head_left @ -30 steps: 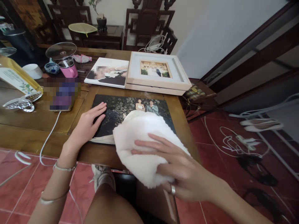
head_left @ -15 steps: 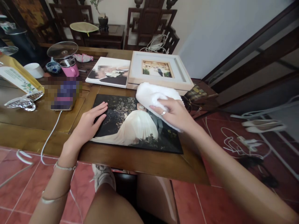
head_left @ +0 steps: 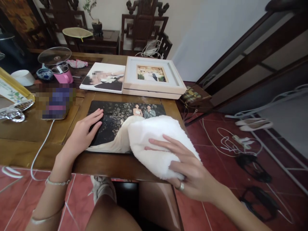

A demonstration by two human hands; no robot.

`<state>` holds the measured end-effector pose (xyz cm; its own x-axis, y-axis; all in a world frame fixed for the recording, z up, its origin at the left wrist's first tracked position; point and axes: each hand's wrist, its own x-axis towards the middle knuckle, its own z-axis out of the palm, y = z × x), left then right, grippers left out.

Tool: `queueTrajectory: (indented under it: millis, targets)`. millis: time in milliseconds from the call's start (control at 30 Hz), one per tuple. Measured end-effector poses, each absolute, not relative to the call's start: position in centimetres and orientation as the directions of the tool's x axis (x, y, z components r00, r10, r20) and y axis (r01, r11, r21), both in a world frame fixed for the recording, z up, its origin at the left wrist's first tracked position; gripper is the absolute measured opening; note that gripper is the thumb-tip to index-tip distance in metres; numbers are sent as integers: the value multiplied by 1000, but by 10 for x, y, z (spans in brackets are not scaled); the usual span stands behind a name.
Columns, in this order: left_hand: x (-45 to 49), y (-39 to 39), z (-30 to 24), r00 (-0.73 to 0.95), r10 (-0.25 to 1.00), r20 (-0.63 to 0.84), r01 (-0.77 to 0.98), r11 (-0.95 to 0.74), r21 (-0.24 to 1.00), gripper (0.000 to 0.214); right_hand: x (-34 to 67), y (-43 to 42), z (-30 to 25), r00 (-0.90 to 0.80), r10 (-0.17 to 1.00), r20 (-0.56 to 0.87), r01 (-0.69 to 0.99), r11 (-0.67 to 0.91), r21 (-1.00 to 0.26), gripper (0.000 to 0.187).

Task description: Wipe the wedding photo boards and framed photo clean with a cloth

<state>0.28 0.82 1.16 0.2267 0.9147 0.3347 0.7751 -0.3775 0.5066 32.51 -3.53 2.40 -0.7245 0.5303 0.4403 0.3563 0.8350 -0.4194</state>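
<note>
A dark wedding photo panel [head_left: 113, 118] lies flat near the front edge of the wooden table [head_left: 106, 163]. My left hand [head_left: 85, 130] rests on its left edge, fingers stretched out and holding nothing. Over the panel's right part spreads a white fluffy cloth [head_left: 158, 134], which covers that side and its lower right corner. My right hand [head_left: 190, 166] grips this cloth at the table's front edge, with a fold of it between thumb and fingers.
Behind the panel lie a white-edged photo board [head_left: 103, 78] and a cream box frame [head_left: 154, 91]. Leftward are a blurred phone [head_left: 55, 104] on a white cable, a pink mug [head_left: 62, 73], a clear hair claw [head_left: 14, 112] and an oil bottle [head_left: 14, 89]. Cables [head_left: 240, 141] lie on the floor.
My right hand has drawn the cloth from the panel's upper right toward me, down to its lower right, baring the two people pictured. My left hand stays on the panel; the view has shifted right.
</note>
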Motion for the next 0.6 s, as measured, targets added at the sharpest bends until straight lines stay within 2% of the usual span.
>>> queueTrajectory:
  millis: [100,233,333,600]
  targets:
    - [2,8,12,226,920,321,784,-367,500,47,326,-27,24,-714,551,432,384,824,-417,22]
    - [2,8,11,218,924,314,784,-357,509,45,326,2,24,-650,635,418,504,771,-388,29]
    - [4,7,12,206,924,323,777,-356,520,43,325,25,21,-596,672,439,552,740,-384,25]
    - [6,5,17,221,923,315,777,-362,514,38,321,39,15,-549,662,511,570,743,-350,21]
